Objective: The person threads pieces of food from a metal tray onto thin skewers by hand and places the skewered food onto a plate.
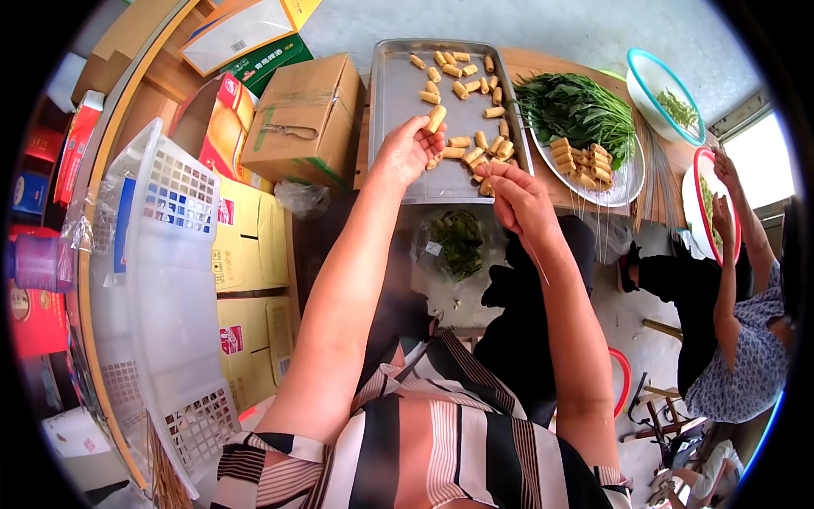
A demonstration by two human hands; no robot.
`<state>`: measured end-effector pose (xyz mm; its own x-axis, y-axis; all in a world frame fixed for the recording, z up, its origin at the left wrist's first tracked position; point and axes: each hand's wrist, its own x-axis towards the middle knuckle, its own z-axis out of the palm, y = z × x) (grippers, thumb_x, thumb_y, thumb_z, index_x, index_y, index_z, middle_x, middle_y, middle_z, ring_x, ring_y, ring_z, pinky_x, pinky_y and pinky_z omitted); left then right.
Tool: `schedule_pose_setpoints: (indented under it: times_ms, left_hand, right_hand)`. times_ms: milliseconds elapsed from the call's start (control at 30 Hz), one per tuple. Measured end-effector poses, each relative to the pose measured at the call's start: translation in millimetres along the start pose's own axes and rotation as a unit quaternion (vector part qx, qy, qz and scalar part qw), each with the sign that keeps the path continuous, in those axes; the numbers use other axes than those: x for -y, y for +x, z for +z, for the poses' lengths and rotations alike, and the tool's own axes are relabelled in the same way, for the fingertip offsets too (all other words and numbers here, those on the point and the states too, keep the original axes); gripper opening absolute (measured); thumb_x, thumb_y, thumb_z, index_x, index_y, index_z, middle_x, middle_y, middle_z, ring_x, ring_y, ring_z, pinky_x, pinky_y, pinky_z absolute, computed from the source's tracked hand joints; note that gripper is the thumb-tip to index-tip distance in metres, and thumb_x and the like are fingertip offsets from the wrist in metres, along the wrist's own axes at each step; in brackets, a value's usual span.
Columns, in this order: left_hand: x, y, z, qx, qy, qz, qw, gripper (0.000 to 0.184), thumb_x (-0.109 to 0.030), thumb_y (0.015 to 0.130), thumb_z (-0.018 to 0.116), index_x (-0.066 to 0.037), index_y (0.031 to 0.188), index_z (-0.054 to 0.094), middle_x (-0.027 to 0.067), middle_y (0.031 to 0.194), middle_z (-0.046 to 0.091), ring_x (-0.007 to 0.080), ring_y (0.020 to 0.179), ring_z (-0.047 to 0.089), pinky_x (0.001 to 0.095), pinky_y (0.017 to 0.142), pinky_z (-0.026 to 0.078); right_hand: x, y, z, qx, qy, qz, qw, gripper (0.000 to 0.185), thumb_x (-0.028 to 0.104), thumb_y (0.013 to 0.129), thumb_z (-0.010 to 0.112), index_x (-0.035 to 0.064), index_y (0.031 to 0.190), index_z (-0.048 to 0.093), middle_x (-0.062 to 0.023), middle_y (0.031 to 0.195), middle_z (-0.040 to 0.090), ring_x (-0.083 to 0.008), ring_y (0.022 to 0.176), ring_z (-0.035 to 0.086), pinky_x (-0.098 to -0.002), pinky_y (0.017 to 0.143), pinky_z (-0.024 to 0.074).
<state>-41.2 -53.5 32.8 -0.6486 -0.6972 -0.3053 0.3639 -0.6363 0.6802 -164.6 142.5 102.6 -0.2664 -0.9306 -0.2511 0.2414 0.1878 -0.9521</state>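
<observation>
Pinched in the fingers of my left hand (404, 153) is a short tan food roll (436, 119), held above the metal tray (398, 89). My right hand (520, 199) is closed on a thin skewer (538, 260), whose end sticks out below the fist along my forearm. Many more tan rolls (460, 90) lie loose in the tray, with a pile close to my right fingertips. To the right, an oval white plate (629, 188) carries stacked rolls (582, 163) with thin skewers jutting from them, beside a heap of leafy greens (585, 110).
A bundle of thin skewers (657, 182) lies right of the plate. Beyond are a blue-rimmed bowl (653, 89) and a red-rimmed bowl (699, 170), where another person (738, 339) sits. Cardboard boxes (301, 119) and a white plastic basket (174, 297) stand left. Bagged greens (456, 244) sit below.
</observation>
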Motion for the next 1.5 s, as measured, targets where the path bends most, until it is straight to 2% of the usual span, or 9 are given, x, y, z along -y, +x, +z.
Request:
schedule_pose_setpoints:
  times_ms: [133, 200, 567, 833, 900, 967, 1233, 1300, 1500]
  left_hand:
    - [-3, 1, -3, -0.012, -0.044, -0.007, 0.999, 0.02, -0.016, 0.087, 0.059, 0.001, 0.099, 0.057, 0.0134, 0.092, 0.062, 0.0179, 0.076, 0.059, 0.0313, 0.072, 0.052]
    - [-4, 1, -4, -0.013, -0.044, -0.004, 0.999, 0.02, -0.015, 0.087, 0.059, 0.001, 0.098, 0.057, 0.0136, 0.092, 0.062, 0.018, 0.075, 0.06, 0.0309, 0.072, 0.052]
    - [-3, 0, -3, -0.016, -0.026, 0.023, 0.999, 0.022, -0.014, 0.085, 0.062, 0.001, 0.1, 0.058, 0.0127, 0.086, 0.063, 0.0166, 0.073, 0.059, 0.0291, 0.067, 0.052]
    - [-3, -1, -2, -0.014, -0.025, 0.036, 0.999, 0.022, -0.011, 0.084, 0.064, 0.003, 0.1, 0.058, 0.0151, 0.094, 0.062, 0.0172, 0.077, 0.059, 0.0288, 0.072, 0.052]
    - [-3, -1, -2, -0.014, -0.019, 0.032, 0.999, 0.022, -0.011, 0.083, 0.065, 0.003, 0.1, 0.058, 0.015, 0.094, 0.062, 0.017, 0.077, 0.058, 0.0289, 0.072, 0.052]
    - [-3, -1, -1, -0.013, -0.012, 0.028, 0.999, 0.022, -0.01, 0.083, 0.065, 0.002, 0.1, 0.058, 0.0149, 0.095, 0.061, 0.0168, 0.078, 0.058, 0.0289, 0.072, 0.052]
    - [3, -1, 0, 0.039, 0.026, -0.016, 0.999, 0.022, -0.012, 0.083, 0.065, 0.0, 0.101, 0.059, 0.0118, 0.092, 0.062, 0.0148, 0.075, 0.058, 0.0296, 0.071, 0.051]
    - [4, -4, 4, 0.049, 0.036, -0.028, 0.998, 0.023, -0.012, 0.083, 0.065, 0.0, 0.101, 0.059, 0.0107, 0.091, 0.063, 0.0144, 0.075, 0.059, 0.0294, 0.071, 0.051]
    - [13, -15, 15, 0.109, 0.1, -0.062, 0.987, 0.021, -0.016, 0.086, 0.062, -0.002, 0.102, 0.06, 0.0074, 0.092, 0.064, 0.0127, 0.077, 0.061, 0.0273, 0.069, 0.051]
  right_hand:
    - [-6, 4, 2, 0.009, -0.002, 0.003, 1.0, 0.024, 0.013, 0.09, 0.049, 0.0013, 0.106, 0.062, 0.0067, 0.049, 0.038, -0.003, 0.041, 0.031, -0.0194, 0.04, 0.0238]
    - [-4, 3, 5, 0.009, -0.003, 0.011, 1.0, 0.022, 0.012, 0.09, 0.05, 0.0018, 0.105, 0.062, 0.0074, 0.049, 0.038, -0.0018, 0.04, 0.029, -0.0183, 0.038, 0.02]
    - [-6, 5, 5, 0.016, -0.004, 0.008, 1.0, 0.022, 0.012, 0.09, 0.05, 0.0012, 0.105, 0.061, 0.0073, 0.049, 0.038, -0.0019, 0.039, 0.03, -0.0186, 0.038, 0.0202]
    - [-9, 6, 4, 0.012, -0.007, 0.006, 1.0, 0.021, 0.012, 0.089, 0.05, 0.0017, 0.105, 0.061, 0.0076, 0.049, 0.038, -0.0018, 0.039, 0.03, -0.0186, 0.038, 0.0199]
    - [-9, 7, 3, 0.017, -0.024, 0.01, 1.0, 0.024, 0.012, 0.09, 0.049, 0.0009, 0.107, 0.061, 0.0072, 0.05, 0.039, -0.0026, 0.041, 0.032, -0.0192, 0.041, 0.0253]
    - [-9, 7, 4, 0.016, -0.023, 0.008, 1.0, 0.024, 0.012, 0.09, 0.049, 0.0009, 0.107, 0.061, 0.0071, 0.05, 0.039, -0.0026, 0.041, 0.033, -0.0193, 0.041, 0.0256]
    - [-13, 10, 5, 0.009, -0.046, -0.011, 0.999, 0.024, 0.013, 0.091, 0.049, -0.0002, 0.107, 0.061, 0.0054, 0.051, 0.04, -0.0035, 0.041, 0.034, -0.0199, 0.041, 0.027]
    - [-11, 10, 10, -0.014, -0.033, -0.012, 0.999, 0.022, 0.013, 0.09, 0.048, 0.002, 0.105, 0.06, 0.0076, 0.05, 0.037, -0.002, 0.041, 0.029, -0.0186, 0.039, 0.0199]
    - [-18, 22, 10, -0.042, -0.029, -0.021, 0.998, 0.024, 0.015, 0.092, 0.047, 0.0003, 0.108, 0.058, 0.0059, 0.051, 0.039, -0.003, 0.041, 0.03, -0.0197, 0.038, 0.021]
